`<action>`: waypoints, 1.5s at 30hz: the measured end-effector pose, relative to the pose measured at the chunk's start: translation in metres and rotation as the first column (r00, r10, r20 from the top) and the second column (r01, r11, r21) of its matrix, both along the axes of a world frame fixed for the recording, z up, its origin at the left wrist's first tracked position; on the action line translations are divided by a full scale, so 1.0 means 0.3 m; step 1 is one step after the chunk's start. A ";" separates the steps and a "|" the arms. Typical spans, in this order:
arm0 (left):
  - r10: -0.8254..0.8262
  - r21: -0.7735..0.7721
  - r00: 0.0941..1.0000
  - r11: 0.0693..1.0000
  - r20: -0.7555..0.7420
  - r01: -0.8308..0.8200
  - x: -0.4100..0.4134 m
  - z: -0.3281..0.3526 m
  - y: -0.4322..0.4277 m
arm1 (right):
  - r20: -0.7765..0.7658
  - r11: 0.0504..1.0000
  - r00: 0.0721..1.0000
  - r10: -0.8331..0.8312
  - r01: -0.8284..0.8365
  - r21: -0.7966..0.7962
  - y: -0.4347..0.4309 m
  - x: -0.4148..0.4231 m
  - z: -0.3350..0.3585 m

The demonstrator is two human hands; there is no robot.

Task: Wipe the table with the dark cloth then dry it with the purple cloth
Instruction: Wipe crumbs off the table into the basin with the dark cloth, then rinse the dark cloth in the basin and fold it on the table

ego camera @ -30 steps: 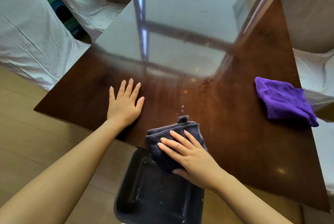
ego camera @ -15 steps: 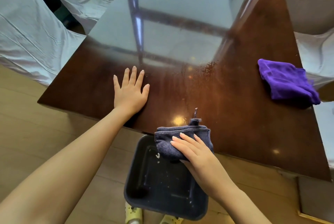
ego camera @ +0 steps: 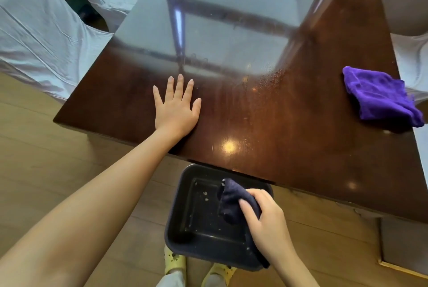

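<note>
The dark blue-grey cloth (ego camera: 234, 203), on the tabletop's near edge a moment ago, is now hanging bunched over the dark rectangular plastic tray (ego camera: 183, 224) below that edge, gripped by the right hand (ego camera: 266, 221). Crumbs are lying in the tray, so wiping appears near complete. The left hand (ego camera: 177, 110) is resting open and flat on the glossy brown wooden table (ego camera: 289, 138). The crumpled purple cloth (ego camera: 379, 96) is waiting at the right edge.

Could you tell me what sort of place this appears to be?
Probably a dining room or restaurant: a glossy dark wooden table, white fabric-covered chairs around it, and light wooden plank flooring.
</note>
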State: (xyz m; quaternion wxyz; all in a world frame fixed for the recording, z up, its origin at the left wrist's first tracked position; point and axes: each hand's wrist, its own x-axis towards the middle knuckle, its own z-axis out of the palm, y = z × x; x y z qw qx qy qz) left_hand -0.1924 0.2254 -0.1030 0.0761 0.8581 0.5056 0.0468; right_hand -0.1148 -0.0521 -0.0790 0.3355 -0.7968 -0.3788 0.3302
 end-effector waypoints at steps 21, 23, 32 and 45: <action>-0.250 0.057 0.737 0.959 0.627 0.276 -0.097 0.128 -0.214 | -0.473 0.952 0.847 -0.241 0.111 -0.286 0.038 0.082 -0.208; -0.114 -0.056 0.655 0.971 0.747 0.233 -0.173 0.104 -0.392 | -0.529 0.938 0.786 -0.320 0.182 -0.296 0.034 0.084 -0.208; 0.834 -0.982 0.546 -0.159 -0.081 0.097 -0.188 -0.180 -0.743 | -0.736 0.825 0.383 -0.558 0.346 -0.446 -0.002 0.048 -0.291; 0.883 -0.999 0.469 0.036 0.020 -0.025 -0.133 -0.308 -0.711 | -0.285 0.770 0.801 -0.526 0.306 -0.560 0.016 0.064 -0.410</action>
